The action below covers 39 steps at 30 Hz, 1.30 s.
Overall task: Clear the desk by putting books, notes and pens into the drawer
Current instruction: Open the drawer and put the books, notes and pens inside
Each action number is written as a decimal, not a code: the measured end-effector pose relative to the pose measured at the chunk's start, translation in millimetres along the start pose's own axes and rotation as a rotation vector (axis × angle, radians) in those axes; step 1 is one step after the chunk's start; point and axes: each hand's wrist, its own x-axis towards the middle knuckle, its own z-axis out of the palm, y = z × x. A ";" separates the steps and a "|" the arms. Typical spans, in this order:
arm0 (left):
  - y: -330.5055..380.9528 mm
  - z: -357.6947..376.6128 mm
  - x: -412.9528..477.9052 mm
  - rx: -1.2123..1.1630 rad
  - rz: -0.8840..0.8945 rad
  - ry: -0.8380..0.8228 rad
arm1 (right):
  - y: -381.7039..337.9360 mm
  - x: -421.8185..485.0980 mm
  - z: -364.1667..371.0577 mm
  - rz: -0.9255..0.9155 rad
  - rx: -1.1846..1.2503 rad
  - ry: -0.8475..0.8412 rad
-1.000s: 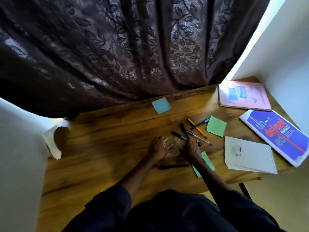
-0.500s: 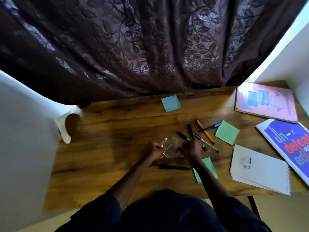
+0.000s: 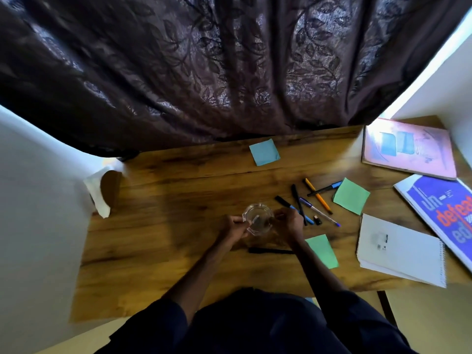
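My left hand [image 3: 233, 229] and my right hand [image 3: 290, 226] grip a clear glass dish [image 3: 258, 221] from both sides, just above the wooden desk [image 3: 166, 226]. Several pens [image 3: 310, 200] lie scattered right of the dish, and a black pen [image 3: 270, 250] lies near my right wrist. Green notes [image 3: 351, 195] [image 3: 323, 254] and a blue note [image 3: 264, 152] rest on the desk. At the right lie a white spiral notebook [image 3: 401, 254], a blue book [image 3: 444, 210] and a pink book [image 3: 408, 148]. No drawer is visible.
A dark patterned curtain [image 3: 204, 72] hangs behind the desk. White walls [image 3: 33, 200] close in on the left and at the back right. A crumpled white paper [image 3: 98, 192] sits at the desk's left edge. A small black cap [image 3: 317, 221] lies among the pens.
Both hands have lifted the glass dish slightly off the desk, and the camera view has shifted so the desk items sit further right.
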 end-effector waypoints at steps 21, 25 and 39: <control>-3.3 -6.6 -30.9 0.372 0.267 0.050 | 37.0 -86.5 -7.5 0.060 0.125 0.349; -11.4 5.3 -59.9 0.405 0.366 0.035 | 48.5 -124.2 -15.9 0.084 0.320 0.458; -67.6 143.7 -170.2 0.306 0.347 -0.500 | 149.4 -211.7 -88.9 0.161 0.790 0.769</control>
